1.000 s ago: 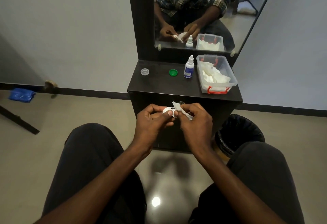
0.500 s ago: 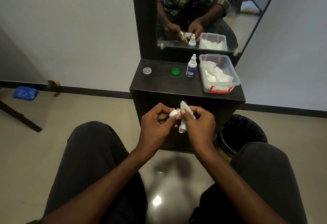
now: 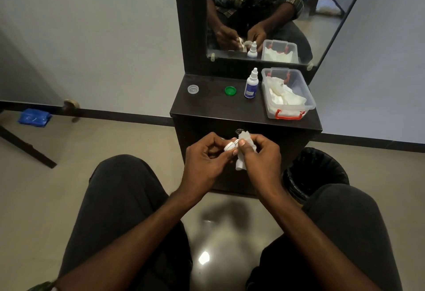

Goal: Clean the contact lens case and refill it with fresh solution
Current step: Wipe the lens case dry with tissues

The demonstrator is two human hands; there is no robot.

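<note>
- The left hand (image 3: 204,159) is gripping the white contact lens case (image 3: 230,145) between thumb and curled fingers, holding it in front of the black cabinet (image 3: 243,116), below its top edge.
- The right hand (image 3: 259,155) is pinching a white tissue (image 3: 244,150) with curled fingers and is pressing it against the right end of the case; the thumb tip is lying on the tissue.
- The 2 hands are meeting at the case, fingertips touching, above the person's knees.
- The tissue is covering part of the case, and whether the wells are being wiped inside cannot be told.
- On the cabinet top, a clear cap (image 3: 193,89) is lying at the left, a green cap (image 3: 230,90) near the middle, and a solution bottle (image 3: 251,85) is standing upright just right of the green cap.
- A clear plastic box (image 3: 299,97) with red clasps is sitting at the right of the cabinet top, holding white tissues.
- A black bin (image 3: 315,171) is standing on the floor right of the cabinet.
- A mirror (image 3: 264,14) is rising behind the cabinet.
</note>
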